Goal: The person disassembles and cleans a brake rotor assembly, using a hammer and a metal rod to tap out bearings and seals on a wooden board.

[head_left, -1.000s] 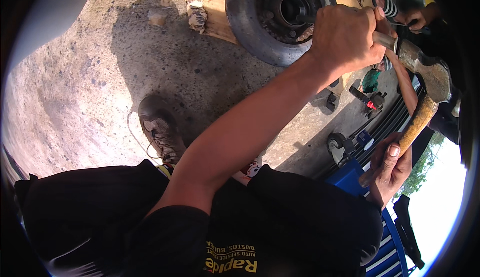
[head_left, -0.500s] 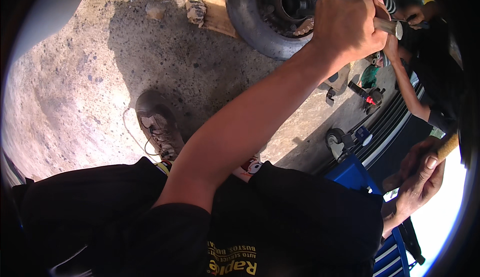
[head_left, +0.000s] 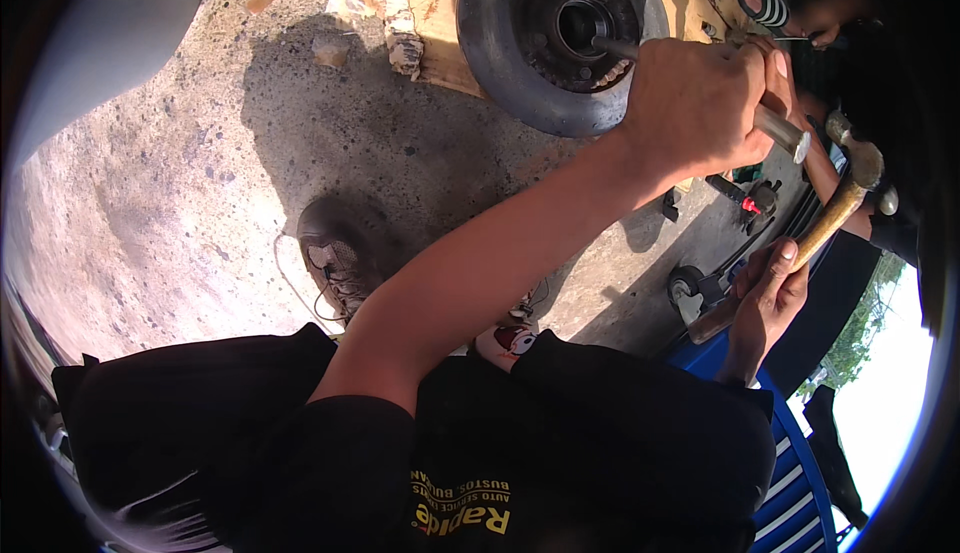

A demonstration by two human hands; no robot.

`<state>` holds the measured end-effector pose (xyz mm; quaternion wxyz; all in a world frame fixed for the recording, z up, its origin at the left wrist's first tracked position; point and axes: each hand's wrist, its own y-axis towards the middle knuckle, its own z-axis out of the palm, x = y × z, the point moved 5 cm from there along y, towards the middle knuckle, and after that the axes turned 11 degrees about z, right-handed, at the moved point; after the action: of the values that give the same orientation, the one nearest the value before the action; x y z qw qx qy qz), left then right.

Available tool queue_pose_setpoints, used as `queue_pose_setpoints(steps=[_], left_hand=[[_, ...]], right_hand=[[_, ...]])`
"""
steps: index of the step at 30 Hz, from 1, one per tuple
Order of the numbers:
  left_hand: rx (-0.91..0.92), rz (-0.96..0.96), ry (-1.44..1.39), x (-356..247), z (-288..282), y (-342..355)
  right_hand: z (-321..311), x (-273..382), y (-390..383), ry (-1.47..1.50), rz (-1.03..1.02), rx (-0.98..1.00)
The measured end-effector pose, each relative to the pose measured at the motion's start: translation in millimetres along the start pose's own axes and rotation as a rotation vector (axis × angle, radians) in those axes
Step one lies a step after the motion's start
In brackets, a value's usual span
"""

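Note:
My left hand (head_left: pixel 690 103) is closed around a round metal drift punch (head_left: pixel 783 135), whose blunt end sticks out past my fist. Its thin end reaches the hub opening of a brake disc (head_left: pixel 492 68) lying flat. Part of a toothed or beaded ring shows at the opening's lower right. Lower right, my right hand (head_left: pixel 765 303) grips a hammer (head_left: pixel 832 218) by its wooden handle. The hammer's metal head is up near the punch's blunt end, apart from it.
Flattened cardboard (head_left: pixel 440 43) lies under the disc on the stained concrete. At the upper right a co-worker's arm (head_left: pixel 822 173) and striped sandal (head_left: pixel 762 0) are close by. A red-tipped tool (head_left: pixel 748 203), a caster wheel (head_left: pixel 685 283) and a blue slatted chair (head_left: pixel 785 463) are to the right.
My right hand has moved up and left, bringing the hammer's head into view near the punch. The left hand keeps its grip, slightly lower in the picture; the whole view has shifted a little.

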<state>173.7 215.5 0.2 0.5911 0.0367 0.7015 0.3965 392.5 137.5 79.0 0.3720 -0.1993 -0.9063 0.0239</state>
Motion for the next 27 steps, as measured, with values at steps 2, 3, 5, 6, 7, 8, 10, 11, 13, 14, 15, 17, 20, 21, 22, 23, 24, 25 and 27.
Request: queue_pose_setpoints(steps=[2, 3, 5, 6, 7, 8, 10, 11, 13, 14, 15, 17, 20, 21, 22, 23, 24, 25, 27], left_hand=[[0.214, -0.093, -0.077, -37, 13, -9], [0.288, -0.156, -0.119, -54, 22, -17], [0.389, -0.414, -0.248, -66, 46, -48], [0.402, -0.604, -0.319, -62, 58, -70], [0.332, -0.632, -0.255, -54, 65, -101], [0.42, -0.903, -0.453, -38, 71, -125], [0.391, -1.049, -0.39, -9, 74, -173], [0.36, -1.045, -0.369, -1, 74, -194], [0.434, -1.04, -0.254, 13, 72, -231], [0.464, -1.039, -0.198, 16, 70, -241], [0.525, -0.952, -0.076, 17, 68, -247], [0.644, -0.785, 0.16, 14, 62, -246], [0.661, -0.657, 0.182, -12, 43, -178], [0.654, -0.712, 0.129, -10, 24, -137], [0.652, -0.759, 0.032, -7, 12, -87], [0.518, -0.752, 0.016, -4, -6, -40], [0.27, -0.514, 0.086, 9, -26, -8], [0.143, -0.38, 0.145, 23, -46, 20], [0.044, -0.492, 0.291, 61, -100, 45]], right_hand=[[-9, -72, 8, -0.084, 0.295, 0.1], [1, -88, -2, -0.263, 0.146, -0.001], [14, -132, -21, -0.493, 0.089, -0.095], [16, -159, -27, -0.536, 0.165, -0.072], [20, -178, -29, -0.579, 0.239, -0.047], [25, -189, -33, -0.551, 0.331, -0.091], [32, -212, -35, -0.588, 0.233, -0.065], [32, -215, -38, -0.611, 0.229, -0.068], [31, -207, -31, -0.644, 0.073, -0.064], [31, -197, -27, -0.691, -0.11, -0.118], [31, -189, -16, -0.669, -0.195, -0.17], [35, -149, 20, -0.504, -0.2, -0.175], [64, -92, 81, -0.195, -0.066, -0.087], [95, -79, 102, -0.07, -0.155, 0.003], [111, -61, 125, 0.027, -0.242, 0.057], [126, -44, 146, -0.024, -0.242, 0.094], [145, -25, 164, -0.074, -0.246, 0.137], [162, -18, 189, -0.053, -0.183, 0.256], [217, -7, 214, 0.061, -0.167, 0.38]])
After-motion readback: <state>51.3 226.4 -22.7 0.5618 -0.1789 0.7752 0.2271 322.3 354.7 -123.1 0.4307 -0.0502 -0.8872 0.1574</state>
